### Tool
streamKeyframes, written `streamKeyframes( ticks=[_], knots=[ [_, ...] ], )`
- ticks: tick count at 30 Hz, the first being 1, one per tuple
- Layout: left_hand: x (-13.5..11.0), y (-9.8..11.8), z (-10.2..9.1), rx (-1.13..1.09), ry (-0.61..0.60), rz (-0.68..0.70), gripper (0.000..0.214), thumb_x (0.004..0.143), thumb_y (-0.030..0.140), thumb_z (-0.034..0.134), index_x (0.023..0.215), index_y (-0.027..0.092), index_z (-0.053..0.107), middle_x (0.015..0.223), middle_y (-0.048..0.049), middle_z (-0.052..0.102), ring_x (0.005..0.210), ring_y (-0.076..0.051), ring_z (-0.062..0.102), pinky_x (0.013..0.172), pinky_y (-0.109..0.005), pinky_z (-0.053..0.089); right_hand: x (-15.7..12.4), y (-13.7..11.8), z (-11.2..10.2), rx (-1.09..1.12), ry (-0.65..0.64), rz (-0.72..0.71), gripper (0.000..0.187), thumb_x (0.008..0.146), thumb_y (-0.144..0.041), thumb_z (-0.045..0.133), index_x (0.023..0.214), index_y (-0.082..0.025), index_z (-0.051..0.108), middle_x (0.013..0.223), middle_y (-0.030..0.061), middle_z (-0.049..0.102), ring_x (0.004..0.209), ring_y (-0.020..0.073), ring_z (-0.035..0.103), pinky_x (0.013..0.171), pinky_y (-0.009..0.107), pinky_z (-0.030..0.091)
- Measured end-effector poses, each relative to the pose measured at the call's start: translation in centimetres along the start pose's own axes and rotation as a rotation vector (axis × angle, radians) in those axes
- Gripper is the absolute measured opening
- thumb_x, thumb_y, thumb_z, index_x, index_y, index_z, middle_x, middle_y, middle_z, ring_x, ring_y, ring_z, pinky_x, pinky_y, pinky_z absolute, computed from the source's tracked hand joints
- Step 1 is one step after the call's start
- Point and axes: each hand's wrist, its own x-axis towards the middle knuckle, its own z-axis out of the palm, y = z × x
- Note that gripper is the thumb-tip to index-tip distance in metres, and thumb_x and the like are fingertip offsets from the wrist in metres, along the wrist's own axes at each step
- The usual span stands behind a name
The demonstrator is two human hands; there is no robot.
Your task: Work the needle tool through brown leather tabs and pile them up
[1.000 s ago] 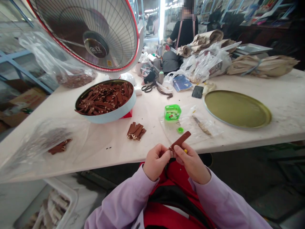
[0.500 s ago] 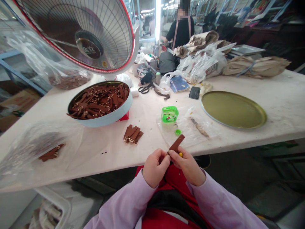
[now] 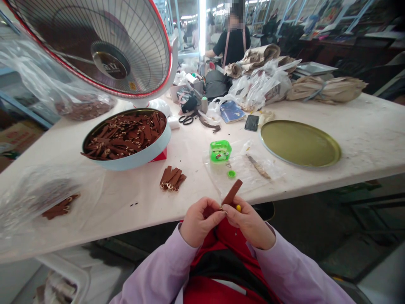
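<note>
Between my hands, just off the table's front edge, is a brown leather strap (image 3: 232,192) tilted up to the right. My right hand (image 3: 253,223) is closed on its lower part, and a small yellow-ended tool (image 3: 238,208) shows between the same fingers. My left hand (image 3: 202,221) pinches the strap's lower end, where a bit of metal ring shows; the fingertips hide most of it. A small pile of similar straps with metal rings (image 3: 172,179) lies on the table to the left. Beyond my hands are a green plastic box (image 3: 220,151) and a small green cap (image 3: 231,174).
A round tin (image 3: 142,158) heaped with brown straps stands at left under a large fan (image 3: 110,59). Its gold-coloured lid (image 3: 300,143) lies at right. A phone (image 3: 252,122), scissors (image 3: 186,120) and plastic bags (image 3: 259,84) lie farther back. Another person (image 3: 234,42) stands beyond.
The whole view has shifted slightly, so the table things sit a little farther left. Both hands keep hold of the strap, with the left fingers slightly shifted at its ring end.
</note>
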Motion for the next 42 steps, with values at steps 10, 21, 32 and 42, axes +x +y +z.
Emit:
streamKeyframes(
  ticks=[10, 21, 32, 42],
  knots=[
    [-0.6, 0.7, 2.1, -0.137, 0.206, 0.02, 0.026, 0.06, 0.029, 0.067, 0.062, 0.016, 0.045, 0.053, 0.0046, 0.049, 0.048, -0.006, 0.044, 0.048, -0.019, 0.033, -0.8, 0.9, 0.3, -0.218, 0.15, -0.253, 0.02, 0.077, -0.038, 0.058, 0.078, -0.018, 0.063, 0.056, -0.0026, 0.051, 0.051, 0.01, 0.045, 0.045, 0.022, 0.037],
    [-0.3, 0.0, 1.7, -0.175, 0.215, -0.027, 0.026, 0.064, 0.033, 0.067, 0.078, 0.014, 0.056, 0.06, 0.0021, 0.057, 0.051, -0.008, 0.05, 0.052, -0.021, 0.041, -0.3, 0.2, -0.3, -0.616, 0.172, -0.364, 0.014, 0.079, -0.031, 0.056, 0.078, -0.021, 0.066, 0.075, 0.0038, 0.067, 0.073, 0.0197, 0.06, 0.068, 0.032, 0.046],
    [3.1, -1.1, 0.5, -0.036, 0.258, -0.096, 0.014, 0.066, 0.028, 0.058, 0.069, 0.014, 0.055, 0.053, 0.0038, 0.05, 0.046, -0.006, 0.044, 0.048, -0.02, 0.035, 3.1, -1.2, -3.6, -0.395, 0.35, -0.383, 0.028, 0.082, -0.037, 0.05, 0.104, -0.021, 0.056, 0.064, -0.0023, 0.055, 0.05, 0.0112, 0.046, 0.048, 0.025, 0.037],
    [8.5, -2.5, -0.1, -0.08, 0.262, -0.122, 0.021, 0.071, 0.035, 0.055, 0.073, 0.014, 0.05, 0.055, 0.0046, 0.047, 0.047, -0.006, 0.041, 0.048, -0.02, 0.034, 9.9, -2.6, -9.8, -0.364, 0.698, -0.471, 0.039, 0.083, -0.051, 0.044, 0.076, -0.017, 0.061, 0.053, -0.0018, 0.052, 0.046, 0.009, 0.042, 0.043, 0.023, 0.028]
  ],
)
